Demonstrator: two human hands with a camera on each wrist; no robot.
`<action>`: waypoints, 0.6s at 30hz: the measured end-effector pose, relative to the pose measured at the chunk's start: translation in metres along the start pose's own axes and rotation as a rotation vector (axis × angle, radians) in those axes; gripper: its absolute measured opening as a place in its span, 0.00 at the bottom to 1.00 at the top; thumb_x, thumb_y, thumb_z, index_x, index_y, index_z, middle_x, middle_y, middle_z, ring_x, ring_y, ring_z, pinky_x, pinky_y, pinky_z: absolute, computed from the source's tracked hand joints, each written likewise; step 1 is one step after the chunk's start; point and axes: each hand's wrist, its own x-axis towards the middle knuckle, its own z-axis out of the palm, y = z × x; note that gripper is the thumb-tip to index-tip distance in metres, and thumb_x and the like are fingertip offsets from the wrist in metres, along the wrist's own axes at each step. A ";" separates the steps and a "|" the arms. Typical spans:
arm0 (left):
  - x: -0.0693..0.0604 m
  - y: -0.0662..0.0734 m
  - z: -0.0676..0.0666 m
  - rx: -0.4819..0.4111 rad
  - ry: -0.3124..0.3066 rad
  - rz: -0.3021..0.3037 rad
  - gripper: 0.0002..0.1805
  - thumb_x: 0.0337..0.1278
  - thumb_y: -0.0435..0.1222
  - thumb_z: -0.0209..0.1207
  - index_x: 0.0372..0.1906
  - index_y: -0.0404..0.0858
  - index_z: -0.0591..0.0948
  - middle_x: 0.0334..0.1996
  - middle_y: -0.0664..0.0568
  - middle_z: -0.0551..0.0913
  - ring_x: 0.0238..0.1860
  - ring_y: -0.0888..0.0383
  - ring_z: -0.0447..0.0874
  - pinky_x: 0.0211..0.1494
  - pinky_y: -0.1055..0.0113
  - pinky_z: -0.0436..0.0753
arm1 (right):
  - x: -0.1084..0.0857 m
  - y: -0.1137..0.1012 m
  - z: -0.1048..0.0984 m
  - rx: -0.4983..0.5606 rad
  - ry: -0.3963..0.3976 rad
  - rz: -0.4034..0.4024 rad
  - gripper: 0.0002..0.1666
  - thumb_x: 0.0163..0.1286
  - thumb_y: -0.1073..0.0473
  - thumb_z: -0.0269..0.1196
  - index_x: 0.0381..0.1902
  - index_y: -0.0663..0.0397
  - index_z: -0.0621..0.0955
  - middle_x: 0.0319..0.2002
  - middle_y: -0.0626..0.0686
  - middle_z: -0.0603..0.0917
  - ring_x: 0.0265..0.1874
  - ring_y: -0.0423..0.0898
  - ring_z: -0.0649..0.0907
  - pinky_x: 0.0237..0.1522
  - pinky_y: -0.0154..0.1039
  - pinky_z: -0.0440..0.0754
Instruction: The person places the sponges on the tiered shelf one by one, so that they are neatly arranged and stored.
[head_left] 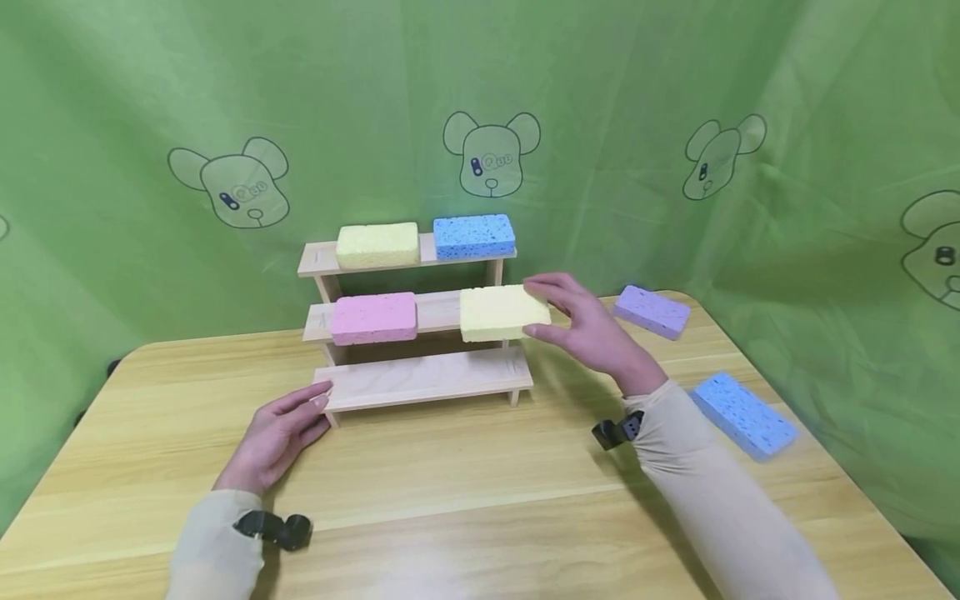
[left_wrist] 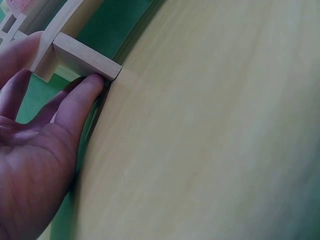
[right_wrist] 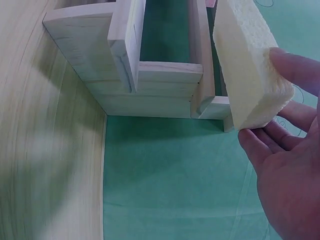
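Observation:
A three-tier wooden stand (head_left: 420, 379) rests on the table. My right hand (head_left: 592, 333) pinches a pale yellow sponge (head_left: 498, 312) between thumb and fingers at the right end of the middle tier. In the right wrist view, a narrow gap shows between this sponge (right_wrist: 250, 65) and the tier's board (right_wrist: 200, 55). A pink sponge (head_left: 373, 318) lies on the left of that tier. On the top tier are another yellow sponge (head_left: 378, 245) and a blue sponge (head_left: 474, 237). My left hand (head_left: 273, 437) grips the left end of the bottom tier, with fingertips at its board and leg (left_wrist: 85, 57).
To the right on the wooden table (head_left: 420, 517) lie a purple sponge (head_left: 652, 312) and a second blue sponge (head_left: 742, 414). A green cloth backdrop (head_left: 600, 75) with bear-head drawings hangs behind the table and along its right side.

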 end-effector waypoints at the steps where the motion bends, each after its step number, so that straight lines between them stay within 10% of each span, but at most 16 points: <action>1: 0.000 0.000 0.000 0.000 -0.001 0.001 0.12 0.66 0.31 0.60 0.51 0.42 0.86 0.56 0.54 0.76 0.53 0.59 0.81 0.60 0.63 0.78 | 0.001 0.000 0.000 0.000 -0.003 -0.002 0.37 0.65 0.57 0.69 0.69 0.63 0.69 0.67 0.55 0.66 0.68 0.58 0.65 0.71 0.56 0.60; 18: -0.002 0.002 0.001 0.007 -0.007 -0.002 0.11 0.67 0.31 0.60 0.50 0.43 0.86 0.58 0.52 0.74 0.53 0.59 0.80 0.61 0.63 0.78 | 0.014 -0.003 0.015 0.035 0.000 -0.021 0.37 0.65 0.59 0.69 0.68 0.66 0.69 0.66 0.57 0.67 0.67 0.56 0.66 0.72 0.52 0.60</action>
